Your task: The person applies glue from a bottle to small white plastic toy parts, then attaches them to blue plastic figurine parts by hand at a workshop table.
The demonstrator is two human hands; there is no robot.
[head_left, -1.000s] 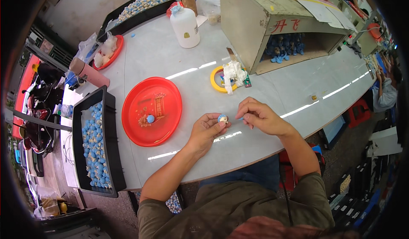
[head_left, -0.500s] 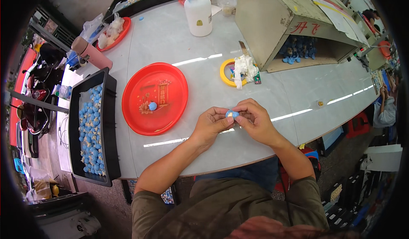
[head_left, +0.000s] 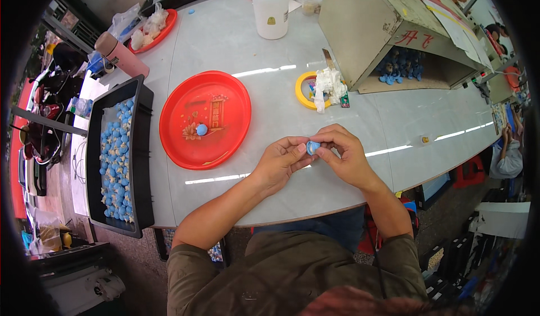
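Near the tabletop's front edge, the left hand and right hand meet, each grip pinched narrow on one small blue figurine piece. It looks light, stiff and easily dropped, best held by its sides. Beyond, another blue piece sits on the red tray.

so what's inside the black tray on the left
The black tray holds many small blue pieces, some with pale star-like bits. They lie piled together, so the tray's floor and any pieces lower down are hidden.
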